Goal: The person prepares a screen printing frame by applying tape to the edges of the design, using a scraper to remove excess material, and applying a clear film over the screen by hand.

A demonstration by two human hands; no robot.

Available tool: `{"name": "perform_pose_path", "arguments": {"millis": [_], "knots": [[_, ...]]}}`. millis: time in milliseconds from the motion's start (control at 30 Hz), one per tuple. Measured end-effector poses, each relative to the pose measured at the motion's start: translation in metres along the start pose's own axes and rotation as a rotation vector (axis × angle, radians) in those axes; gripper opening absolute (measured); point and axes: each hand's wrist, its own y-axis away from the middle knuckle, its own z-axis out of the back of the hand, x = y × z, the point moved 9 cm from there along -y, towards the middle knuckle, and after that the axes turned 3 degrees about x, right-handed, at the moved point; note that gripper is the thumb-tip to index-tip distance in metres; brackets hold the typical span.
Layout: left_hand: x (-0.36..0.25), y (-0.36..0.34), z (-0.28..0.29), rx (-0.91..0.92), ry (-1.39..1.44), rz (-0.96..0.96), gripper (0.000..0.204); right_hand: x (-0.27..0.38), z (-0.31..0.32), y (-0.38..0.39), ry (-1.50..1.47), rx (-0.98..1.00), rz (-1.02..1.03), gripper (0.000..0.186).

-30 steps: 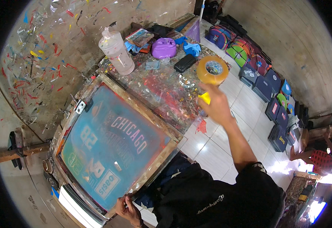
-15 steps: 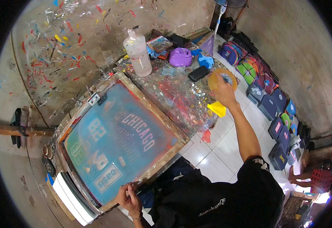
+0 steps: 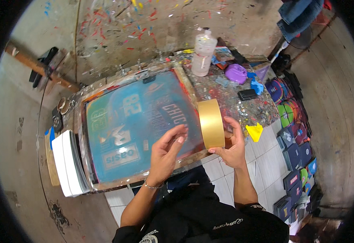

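A wide roll of gold-coloured tape (image 3: 211, 124) is held upright in my right hand (image 3: 234, 146), thumb below its edge and fingers at its far side. My left hand (image 3: 165, 154) hovers over the near edge of the screen-printing frame (image 3: 188, 85), its fingers loosely curled, apart from the thumb, holding nothing. The frame has a wooden border round a blue mesh (image 3: 116, 109) with pale lettering and shapes. The tape roll hangs above the frame's right side and covers part of the lettering.
A paint-stained table (image 3: 221, 95) carries a clear plastic bottle (image 3: 205, 54), a purple bundle (image 3: 236, 73), a black case (image 3: 247, 94) and a yellow scrap (image 3: 254, 132). White sheets (image 3: 68, 164) are stacked left of the frame. Caps and dark folded items (image 3: 292, 156) line the right wall.
My right hand has lifted the tape roll off the table and brought it left, in front of me. My left hand has risen from the frame's near edge towards the roll.
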Motion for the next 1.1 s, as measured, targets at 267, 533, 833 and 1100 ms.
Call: {"name": "perform_pose_path", "arguments": {"millis": [267, 533, 833, 1100], "knots": [[0.009, 0.042, 0.046, -0.055, -0.185, 0.035, 0.026, 0.024, 0.052, -0.001, 0.423, -0.116, -0.027, 0.083], [0.021, 0.095, 0.126, -0.293, -0.325, 0.062, 0.019, -0.014, 0.268, -0.039, 1.327, -0.434, -0.048, 0.072], [0.007, 0.083, 0.126, -0.363, -0.479, 0.06, 0.02, -0.02, 0.263, -0.059, 1.504, -0.279, -0.265, 0.06], [0.018, 0.052, 0.109, -0.332, -0.492, 0.128, 0.018, -0.036, 0.319, -0.223, 1.377, -0.14, -0.001, 0.036]]}}
